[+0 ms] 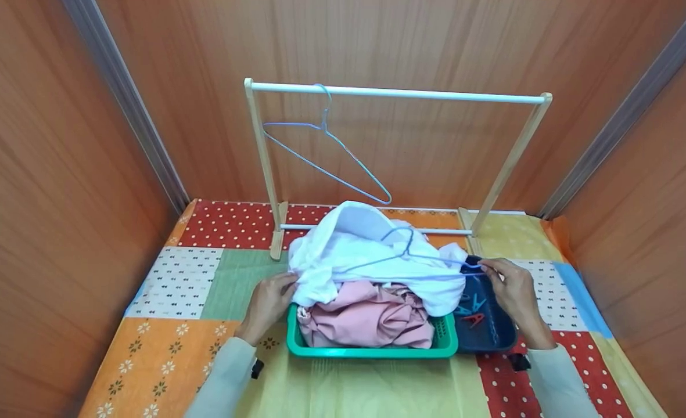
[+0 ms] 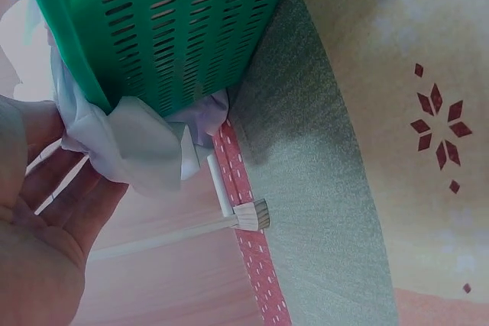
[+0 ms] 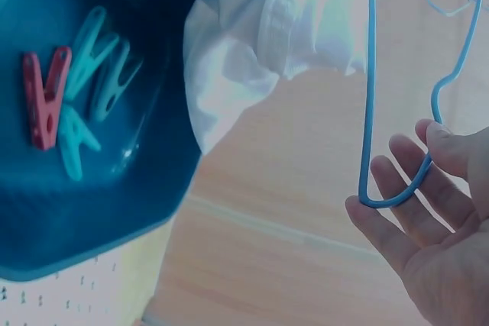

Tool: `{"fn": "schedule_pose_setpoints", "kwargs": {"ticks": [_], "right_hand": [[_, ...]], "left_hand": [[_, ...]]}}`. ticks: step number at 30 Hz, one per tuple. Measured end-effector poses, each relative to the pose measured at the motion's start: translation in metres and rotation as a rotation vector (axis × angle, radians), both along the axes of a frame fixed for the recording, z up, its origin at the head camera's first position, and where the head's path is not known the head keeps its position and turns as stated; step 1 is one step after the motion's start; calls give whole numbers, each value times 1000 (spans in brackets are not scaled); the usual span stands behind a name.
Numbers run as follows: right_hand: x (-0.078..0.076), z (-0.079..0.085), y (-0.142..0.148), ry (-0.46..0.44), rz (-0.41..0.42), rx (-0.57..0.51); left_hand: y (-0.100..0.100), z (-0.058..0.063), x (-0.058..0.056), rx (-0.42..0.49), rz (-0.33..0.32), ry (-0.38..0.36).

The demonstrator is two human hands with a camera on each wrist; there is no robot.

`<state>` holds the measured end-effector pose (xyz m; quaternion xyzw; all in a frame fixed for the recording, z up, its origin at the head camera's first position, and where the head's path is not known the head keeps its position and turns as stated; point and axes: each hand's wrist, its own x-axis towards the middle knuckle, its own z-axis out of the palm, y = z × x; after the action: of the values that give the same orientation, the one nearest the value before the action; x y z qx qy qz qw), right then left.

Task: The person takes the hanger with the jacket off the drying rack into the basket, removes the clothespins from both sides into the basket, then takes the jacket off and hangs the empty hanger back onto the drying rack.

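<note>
A white garment [image 1: 343, 247] with a curved, raised edge lies heaped over a green basket [image 1: 372, 352]. My left hand [image 1: 273, 299] pinches the garment's left edge; in the left wrist view, its white cloth [image 2: 141, 143] hangs past the fingers beside the basket wall. At the other side my right hand [image 1: 512, 287] holds the right corner of a blue clothes hanger [image 1: 408, 253], thumb and fingers around the wire [image 3: 370, 97]. This hanger extends across the garment with its hook upward. Its left end is hard to make out against the cloth.
Pink cloth [image 1: 366, 319] fills the basket's front. A dark blue tray [image 1: 496, 334] with red and teal clothespins [image 3: 47, 101] stands to the right. Behind is a wooden rack [image 1: 395, 93] with a second hanger [image 1: 357, 159] on its bar. Wood-patterned panels [image 1: 412, 46] enclose the patchwork-covered surface.
</note>
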<state>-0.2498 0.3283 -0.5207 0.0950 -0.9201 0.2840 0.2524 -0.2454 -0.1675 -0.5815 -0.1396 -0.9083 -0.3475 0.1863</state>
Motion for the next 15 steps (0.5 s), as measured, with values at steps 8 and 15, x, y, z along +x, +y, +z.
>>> {"fn": "schedule_pose_setpoints", "kwargs": {"ticks": [8,15], "right_hand": [[3,4,12,31,-38,7],[6,9,24,31,-65,5]], "left_hand": [[0,-1,1,7,-5,-15],[1,-2,2,3,-3,0]]}}
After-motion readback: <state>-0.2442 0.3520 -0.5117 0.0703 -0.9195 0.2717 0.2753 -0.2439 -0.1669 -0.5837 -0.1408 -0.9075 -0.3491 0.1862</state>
